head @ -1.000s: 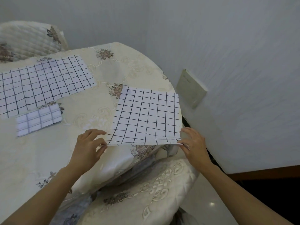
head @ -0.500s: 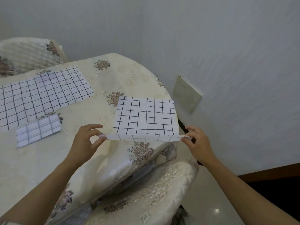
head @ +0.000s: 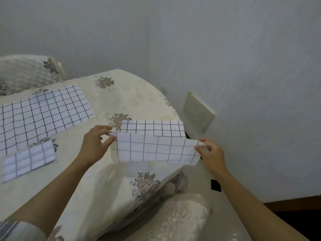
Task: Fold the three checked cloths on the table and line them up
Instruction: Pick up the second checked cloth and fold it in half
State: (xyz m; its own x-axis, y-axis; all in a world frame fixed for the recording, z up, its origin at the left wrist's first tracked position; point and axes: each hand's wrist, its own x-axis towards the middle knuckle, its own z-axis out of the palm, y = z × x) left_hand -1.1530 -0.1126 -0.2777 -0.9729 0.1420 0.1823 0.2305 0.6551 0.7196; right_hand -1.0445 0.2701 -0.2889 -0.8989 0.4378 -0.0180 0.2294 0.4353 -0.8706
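Three white cloths with dark checks lie on the table. The near cloth [head: 156, 148] sits at the table's right edge, its near half lifted and curling over toward the far half. My left hand [head: 94, 145] pinches its left near corner between thumb and fingers. My right hand [head: 211, 156] pinches its right near corner. A large cloth [head: 41, 115] lies spread flat at the far left. A small folded cloth [head: 28, 160] rests in front of it, to the left of my left forearm.
The round table [head: 132, 94] wears a cream flowered tablecloth that hangs over the near edge. A quilted chair back [head: 24, 73] stands behind it at left, a cushioned seat [head: 177, 220] below. The wall is close on the right, with a beige plate [head: 198, 110].
Both hands have lifted the near edge of the right cloth and carried it up and away from me, so its underside now faces me. The other two cloths lie as before.
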